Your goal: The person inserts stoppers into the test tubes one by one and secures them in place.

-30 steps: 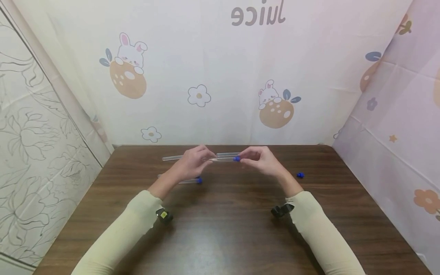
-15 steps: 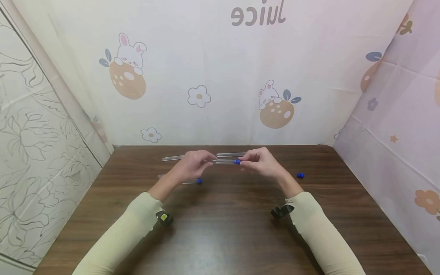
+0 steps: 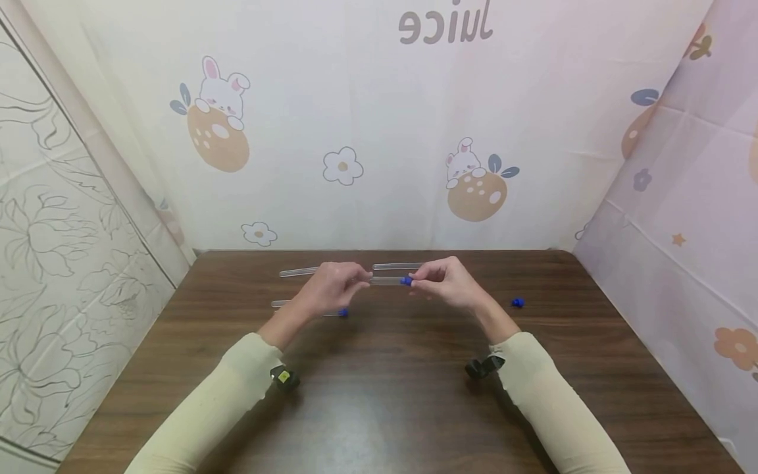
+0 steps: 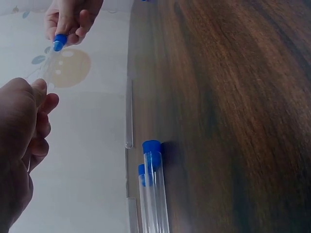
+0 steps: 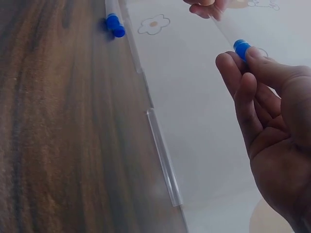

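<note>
Above the far part of the table, my left hand [image 3: 334,286] holds a clear test tube [image 3: 387,281] between thumb and fingers, its length lying sideways. At the tube's right end sits a blue stopper [image 3: 406,281], which my right hand [image 3: 453,283] pinches between thumb and forefinger. In the left wrist view the stopper's [image 4: 59,42] narrower part points into the tube mouth. From the right wrist, the stopper [image 5: 241,48] shows at my fingertips, while the tube is faint against the pale backdrop. My left fingers hide the tube's other end.
Two stoppered test tubes [image 4: 155,194] lie side by side, partly behind my left forearm in the head view. Unstoppered tubes lie along the back edge, one at left [image 3: 296,272], another at right [image 3: 397,266]. A loose blue stopper [image 3: 518,303] rests on the table's right side.
Both hands have come down slightly in the head view, with the tube and stopper between them. My grip on each stays the same. The things on the table have not moved.
</note>
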Tool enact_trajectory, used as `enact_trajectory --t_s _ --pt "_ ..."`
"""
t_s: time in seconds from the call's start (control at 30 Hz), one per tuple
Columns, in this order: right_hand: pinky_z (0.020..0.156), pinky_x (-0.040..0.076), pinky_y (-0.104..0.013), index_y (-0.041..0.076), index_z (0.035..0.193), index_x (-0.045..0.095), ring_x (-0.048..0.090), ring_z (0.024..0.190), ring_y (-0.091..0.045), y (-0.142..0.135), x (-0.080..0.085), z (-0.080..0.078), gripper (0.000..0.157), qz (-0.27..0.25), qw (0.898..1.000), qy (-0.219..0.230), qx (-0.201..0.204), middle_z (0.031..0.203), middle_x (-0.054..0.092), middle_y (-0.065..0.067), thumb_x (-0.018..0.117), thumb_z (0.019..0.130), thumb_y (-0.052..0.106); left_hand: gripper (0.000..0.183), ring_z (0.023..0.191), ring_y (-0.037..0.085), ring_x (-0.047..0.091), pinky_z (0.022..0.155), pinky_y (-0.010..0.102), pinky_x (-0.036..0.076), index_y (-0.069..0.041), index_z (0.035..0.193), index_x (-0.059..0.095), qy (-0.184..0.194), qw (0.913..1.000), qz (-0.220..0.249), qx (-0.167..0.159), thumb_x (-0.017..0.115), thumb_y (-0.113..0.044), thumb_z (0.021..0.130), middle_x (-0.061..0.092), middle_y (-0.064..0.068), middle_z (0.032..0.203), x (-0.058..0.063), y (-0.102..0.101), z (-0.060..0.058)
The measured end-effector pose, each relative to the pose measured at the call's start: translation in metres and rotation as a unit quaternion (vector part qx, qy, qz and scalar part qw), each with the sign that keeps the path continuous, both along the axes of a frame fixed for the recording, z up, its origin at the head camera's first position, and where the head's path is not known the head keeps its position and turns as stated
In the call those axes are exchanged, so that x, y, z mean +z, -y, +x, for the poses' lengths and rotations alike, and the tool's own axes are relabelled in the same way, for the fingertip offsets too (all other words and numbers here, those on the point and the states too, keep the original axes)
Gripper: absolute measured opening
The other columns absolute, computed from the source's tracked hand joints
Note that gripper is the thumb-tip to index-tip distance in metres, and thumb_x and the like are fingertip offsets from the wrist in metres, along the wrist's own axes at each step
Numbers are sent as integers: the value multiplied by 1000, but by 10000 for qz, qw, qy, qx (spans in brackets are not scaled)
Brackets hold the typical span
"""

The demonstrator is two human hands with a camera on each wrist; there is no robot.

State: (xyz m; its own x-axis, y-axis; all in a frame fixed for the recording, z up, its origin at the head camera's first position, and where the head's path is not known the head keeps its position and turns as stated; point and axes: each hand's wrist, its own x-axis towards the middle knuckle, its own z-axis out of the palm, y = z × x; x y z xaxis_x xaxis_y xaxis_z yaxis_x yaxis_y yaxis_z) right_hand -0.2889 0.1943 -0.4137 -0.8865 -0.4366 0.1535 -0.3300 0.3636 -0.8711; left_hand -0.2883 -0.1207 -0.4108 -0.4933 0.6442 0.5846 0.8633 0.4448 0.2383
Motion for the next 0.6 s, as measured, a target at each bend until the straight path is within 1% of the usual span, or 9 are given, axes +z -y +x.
enact_trajectory --t_s 0.07,0.17,0.3,0.4,0.47,0.6 --pt "73 67 -26 -1 108 85 83 88 -42 1 -1 1 9 -77 9999 59 -25 104 87 -23 81 102 4 12 85 26 85 75 34 70 2 105 78 -59 10000 22 0 86 -2 97 88 16 104 -1 -1 1" --pt "79 69 -26 -2 108 85 85 91 -41 1 -1 3 9 -188 9998 113 -25 104 87 -23 80 102 3 11 86 25 85 76 35 70 1 105 78 -68 10000 -10 37 85 -5 98 88 15 104 0 -2 1" --pt "83 70 -27 -3 109 85 85 95 -42 1 -1 4 10 -232 9997 73 7 103 86 -24 80 102 3 11 88 26 86 79 35 70 0 106 79 -49 9999 -68 100 84 -7 100 88 14 104 1 -3 3" --pt "83 70 -28 -3 108 85 83 96 -50 2 -2 4 10 -228 9997 -5 0 101 86 -23 80 102 3 10 88 25 86 79 35 70 0 106 79 -70 9998 -89 148 83 -8 101 88 14 104 1 -3 4" --pt "84 71 -31 -3 108 86 83 96 -51 2 -2 4 9 -218 9997 -48 -42 100 86 -22 80 102 2 10 87 25 85 78 35 70 -1 106 79 -88 9997 -116 190 83 -9 101 88 13 104 1 -4 4" --pt "85 72 -42 -3 108 86 84 95 -50 3 -4 4 10 -237 9996 -90 -94 99 85 -22 79 102 0 10 85 23 84 77 34 70 -2 105 79 -167 9994 -167 234 83 -10 101 88 12 102 1 -5 4"
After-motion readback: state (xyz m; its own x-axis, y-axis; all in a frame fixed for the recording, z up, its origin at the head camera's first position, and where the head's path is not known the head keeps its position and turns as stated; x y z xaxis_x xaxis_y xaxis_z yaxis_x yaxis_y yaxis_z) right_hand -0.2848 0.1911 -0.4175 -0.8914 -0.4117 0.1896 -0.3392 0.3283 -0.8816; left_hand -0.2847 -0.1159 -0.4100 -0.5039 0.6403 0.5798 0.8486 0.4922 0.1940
